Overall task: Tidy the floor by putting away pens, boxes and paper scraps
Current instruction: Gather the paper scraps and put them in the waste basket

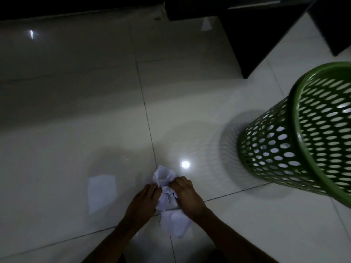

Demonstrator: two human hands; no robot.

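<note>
- Nearest the camera, two bare forearms reach forward and down over a glossy floor [76, 130] of large pale tiles with thin dark joints.
- Between the wrists, the lower part of a crumpled paper [164, 177] spreads out; whether it touches the tile I cannot tell.
- The left hand [146, 198] holds the left side of that white wad, its grip narrow, fingers curled in against the paper.
- The right hand [187, 194] holds the right side in the same way, its grip closed on the paper, knuckles up; the two hands are close together with the wad bunched between them and sticking out beyond the fingertips.
- Just left of the left hand, a flat sheet [101, 192] of white paper lies on the tile, apart from the hands.
- A bright spot [185, 164] of reflected light shines on the floor just beyond the right hand.
- Farther right stands a green basket [273, 149] with perforated walls, well apart from the hands; pale patches show through its holes, though what they are I cannot tell.
- Farthest off, dark furniture [256, 35] edges the dim room, and a small pale shape [206, 24] lies on the floor beside it, either a scrap or a reflection.
</note>
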